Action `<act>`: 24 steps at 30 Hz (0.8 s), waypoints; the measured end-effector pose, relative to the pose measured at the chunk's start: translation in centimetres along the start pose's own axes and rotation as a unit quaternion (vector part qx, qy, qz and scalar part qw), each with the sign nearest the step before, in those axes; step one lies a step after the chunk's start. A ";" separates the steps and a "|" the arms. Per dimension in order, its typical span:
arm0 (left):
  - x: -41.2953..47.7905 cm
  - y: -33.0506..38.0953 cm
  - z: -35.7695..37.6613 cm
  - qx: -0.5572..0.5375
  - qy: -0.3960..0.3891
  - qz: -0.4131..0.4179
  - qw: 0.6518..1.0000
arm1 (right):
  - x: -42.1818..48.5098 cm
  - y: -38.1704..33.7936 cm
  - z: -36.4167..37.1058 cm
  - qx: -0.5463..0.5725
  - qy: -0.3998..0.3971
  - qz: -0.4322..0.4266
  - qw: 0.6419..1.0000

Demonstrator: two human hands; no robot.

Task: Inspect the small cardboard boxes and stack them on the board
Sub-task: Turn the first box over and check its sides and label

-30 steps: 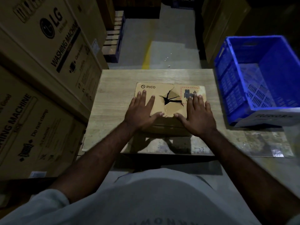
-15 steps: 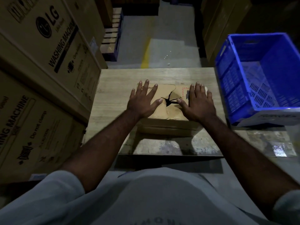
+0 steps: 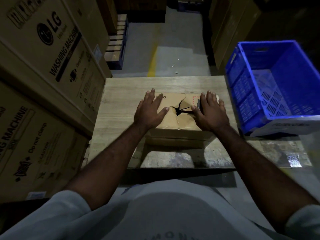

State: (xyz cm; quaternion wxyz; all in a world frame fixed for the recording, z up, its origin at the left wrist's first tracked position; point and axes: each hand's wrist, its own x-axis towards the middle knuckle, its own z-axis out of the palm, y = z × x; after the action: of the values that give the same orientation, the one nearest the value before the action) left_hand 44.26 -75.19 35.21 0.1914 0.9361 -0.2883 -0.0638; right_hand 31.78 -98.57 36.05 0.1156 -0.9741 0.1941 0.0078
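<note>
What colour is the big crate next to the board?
Blue, the crate; the head view shows it best.

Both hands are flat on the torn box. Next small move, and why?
Probably slide both hands outward to the box's side edges and grip there. The left hand and right hand lie flat on the cardboard box, thumbs beside the tear in its top; pressing there may cave it in.
</note>
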 end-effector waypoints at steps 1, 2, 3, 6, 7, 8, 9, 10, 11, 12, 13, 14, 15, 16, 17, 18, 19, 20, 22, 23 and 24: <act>-0.5 -0.2 0.1 -0.035 0.027 -0.012 0.999 | -0.2 0.1 -0.2 0.024 0.011 -0.008 1.000; -1.2 -0.5 0.2 -0.071 0.051 -0.026 0.996 | -0.6 0.1 -0.5 0.042 0.025 -0.016 0.999; -2.0 -0.8 0.4 -0.106 0.068 -0.038 0.991 | -1.1 0.1 -0.7 0.050 0.038 -0.025 0.998; -4.9 -1.7 1.1 -0.173 0.069 -0.066 0.980 | -3.4 -0.5 -0.7 0.044 0.050 -0.064 0.996; -5.7 -1.9 1.4 -0.189 0.063 -0.074 0.977 | -4.2 -0.9 -0.6 0.039 0.052 -0.077 0.995; -6.5 -2.1 1.7 -0.212 0.057 -0.085 0.972 | -5.0 -1.2 -0.3 0.033 0.055 -0.087 0.994; -7.2 -2.3 1.9 -0.243 0.050 -0.100 0.964 | -5.6 -1.6 0.1 0.030 0.058 -0.092 0.994; -7.8 -2.3 2.1 -0.277 0.043 -0.116 0.953 | -6.2 -1.9 0.5 0.029 0.058 -0.095 0.993; -8.4 -2.3 2.4 -0.312 0.036 -0.132 0.940 | -6.8 -2.3 1.0 0.025 0.053 -0.095 0.994; -8.8 -2.3 2.6 -0.342 0.030 -0.145 0.928 | -7.2 -2.6 1.5 0.018 0.046 -0.095 0.994; -9.0 -2.4 2.7 -0.362 0.025 -0.158 0.918 | -7.6 -2.8 2.1 0.008 0.041 -0.096 0.995; -9.2 -2.4 2.8 -0.374 0.020 -0.171 0.911 | -7.9 -3.0 2.5 -0.004 0.040 -0.100 0.994; -9.2 -2.4 2.9 -0.384 0.013 -0.185 0.905 | -8.2 -3.2 2.9 -0.016 0.043 -0.104 0.993; -9.3 -2.5 2.9 -0.392 0.001 -0.200 0.898 | -8.4 -3.3 3.2 -0.025 0.051 -0.107 0.993; -9.4 -2.5 3.0 -0.399 -0.016 -0.214 0.891 | -8.5 -3.3 3.4 -0.031 0.060 -0.104 0.992; -9.5 -2.5 3.0 -0.404 -0.036 -0.228 0.885 | -8.7 -3.3 3.5 -0.035 0.070 -0.095 0.992; -9.5 -2.7 3.2 -0.407 -0.056 -0.241 0.879 | -8.9 -3.3 3.6 -0.038 0.080 -0.077 0.993; -9.6 -2.8 3.4 -0.408 -0.072 -0.251 0.875 | -9.0 -3.1 3.6 -0.039 0.089 -0.050 0.994; -9.5 -3.0 3.9 -0.408 -0.091 -0.263 0.870 | -9.3 -2.2 3.7 -0.016 0.104 0.013 0.994; -9.5 -3.2 4.1 -0.410 -0.093 -0.268 0.867 | -9.4 -1.8 3.7 0.007 0.107 0.038 0.993; -9.4 -3.2 4.3 -0.414 -0.092 -0.273 0.864 | -9.5 -1.3 3.6 0.032 0.106 0.054 0.992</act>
State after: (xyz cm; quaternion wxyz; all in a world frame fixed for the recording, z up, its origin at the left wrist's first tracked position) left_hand 37.20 -68.84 30.04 0.5085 0.8021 0.0149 -0.3127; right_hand 23.62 -92.97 33.36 0.1252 -0.9532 0.2579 -0.0957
